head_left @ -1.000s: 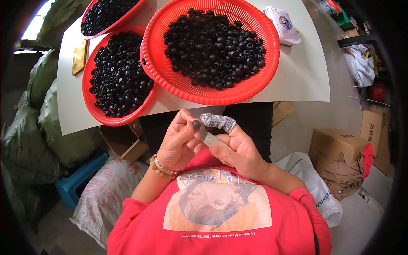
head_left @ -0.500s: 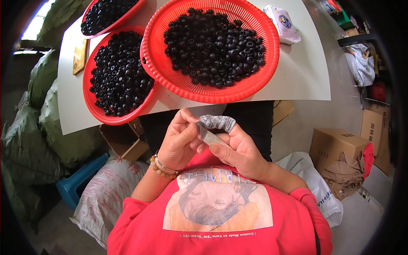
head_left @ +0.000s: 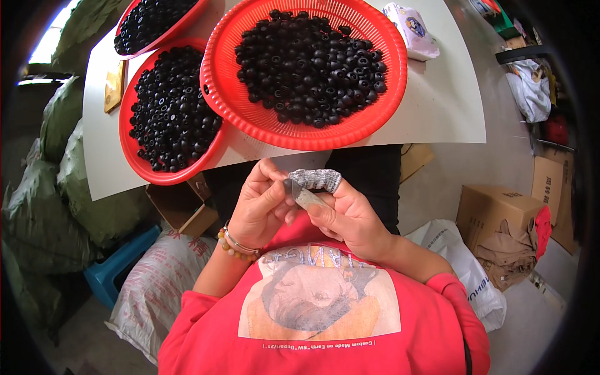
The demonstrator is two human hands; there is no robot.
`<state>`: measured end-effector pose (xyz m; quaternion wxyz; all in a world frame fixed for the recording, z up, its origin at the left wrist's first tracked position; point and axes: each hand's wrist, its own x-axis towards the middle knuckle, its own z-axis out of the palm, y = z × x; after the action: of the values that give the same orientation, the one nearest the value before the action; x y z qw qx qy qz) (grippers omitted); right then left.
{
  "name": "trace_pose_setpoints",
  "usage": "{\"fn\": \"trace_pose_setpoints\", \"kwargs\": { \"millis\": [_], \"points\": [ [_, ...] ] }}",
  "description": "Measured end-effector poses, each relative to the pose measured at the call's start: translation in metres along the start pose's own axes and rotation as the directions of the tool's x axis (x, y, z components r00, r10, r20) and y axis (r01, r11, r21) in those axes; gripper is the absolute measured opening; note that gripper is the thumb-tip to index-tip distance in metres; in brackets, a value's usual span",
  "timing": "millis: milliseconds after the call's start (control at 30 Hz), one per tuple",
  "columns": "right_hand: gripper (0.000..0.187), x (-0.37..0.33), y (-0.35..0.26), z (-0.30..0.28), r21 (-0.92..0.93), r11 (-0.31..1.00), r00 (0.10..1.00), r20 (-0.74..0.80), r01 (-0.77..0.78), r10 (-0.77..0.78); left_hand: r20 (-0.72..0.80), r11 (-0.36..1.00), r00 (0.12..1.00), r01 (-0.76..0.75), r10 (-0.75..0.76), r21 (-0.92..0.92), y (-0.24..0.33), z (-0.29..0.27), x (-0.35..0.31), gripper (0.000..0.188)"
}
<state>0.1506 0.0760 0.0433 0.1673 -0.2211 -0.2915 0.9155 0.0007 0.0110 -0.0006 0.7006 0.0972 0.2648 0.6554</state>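
1. In the head view, the left hand (head_left: 257,209) is closed in a pinch, and it grips a small dark piece (head_left: 288,185) between the thumb and the fingers. The piece lies at the fingertips, on the side toward the other hand.
2. The right hand (head_left: 353,219) is closed around a flat greyish blade (head_left: 307,199), with its thumb on top. The end of this blade is at the dark piece; whether it is cutting in, I cannot tell.
3. A grey knitted cover (head_left: 315,179) sits on the right forefinger, just beyond the blade.
4. Ahead of both hands stands a large red basket (head_left: 300,142) with many black round pieces (head_left: 312,69). Ahead and to the left of the left hand is a red basin (head_left: 165,179), also filled with such pieces.
5. About writing: below the hands, the red shirt (head_left: 381,357) carries pale lettering and a printed picture. To the right of the right hand, a cardboard box (head_left: 494,215) has small dark characters, and a white bag (head_left: 484,309) has dark letters. Left of the left hand, a pale sack (head_left: 159,275) shows red characters.
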Motion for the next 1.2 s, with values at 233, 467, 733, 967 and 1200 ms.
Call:
{"fn": "trace_pose_setpoints", "kwargs": {
  "millis": [233,467,733,967,1200],
  "points": [
    [0.036,0.0007,-0.0075,0.0043,0.003,1.0,0.999,0.038,0.026,-0.026,-0.007,0.956,0.986,0.163,-0.169,-0.244,0.0025,-0.0013,-0.0016,0.015],
    [0.043,0.0012,-0.0064,0.0041,0.007,1.0,0.997,0.075,-0.018,0.018,-0.06,0.958,0.97,0.223,-0.237,-0.183,0.0051,0.003,-0.003,0.022],
    [0.041,0.0012,-0.0036,0.0015,-0.039,0.999,0.996,0.085,-0.013,0.016,-0.069,0.951,0.965,0.235,-0.253,-0.2,0.0054,0.0032,-0.0029,0.02],
    [0.039,0.0017,-0.0042,0.0014,-0.069,0.997,0.997,0.07,-0.016,0.021,-0.034,0.944,0.966,0.242,-0.255,-0.223,0.0015,-0.0038,-0.0027,0.017],
    [0.035,0.0033,-0.0051,-0.0023,0.009,1.0,0.997,0.082,-0.009,0.008,-0.033,0.906,0.946,0.299,-0.323,-0.3,0.0036,-0.0016,-0.0046,0.016]
  ]
}}
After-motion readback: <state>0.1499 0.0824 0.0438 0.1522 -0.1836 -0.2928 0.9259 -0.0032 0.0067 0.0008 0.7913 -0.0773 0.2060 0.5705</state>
